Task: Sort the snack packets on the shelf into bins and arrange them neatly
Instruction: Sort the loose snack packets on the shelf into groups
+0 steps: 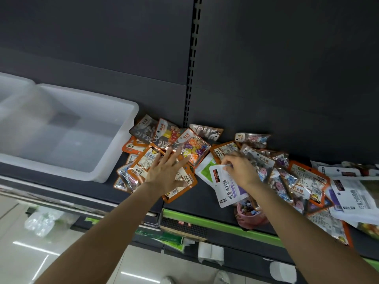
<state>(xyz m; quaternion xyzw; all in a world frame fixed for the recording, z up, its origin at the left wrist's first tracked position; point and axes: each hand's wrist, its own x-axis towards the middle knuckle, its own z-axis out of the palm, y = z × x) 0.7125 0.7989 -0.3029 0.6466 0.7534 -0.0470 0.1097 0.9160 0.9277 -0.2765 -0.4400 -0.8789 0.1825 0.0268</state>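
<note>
Bare forearms reach up from below onto dark shelf (205,193). Left hand (164,173) lies flat, fingers straight and spread, pressing pile of orange snack packets (143,162) just right of clear plastic bin (114,152). Right hand (240,169) pinches top edge of white packet (226,188). More packets (303,181) heaped along shelf to right.

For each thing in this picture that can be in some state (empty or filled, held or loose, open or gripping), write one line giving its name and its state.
clear bin: holds no packets, standing on the shelf.
left hand: fingers spread flat, pressing on the orange packets.
right hand: fingers curled, pinching the top corner of the white packet.
mixed packets: loose, overlapping in a heap on the shelf, unsorted.
</note>
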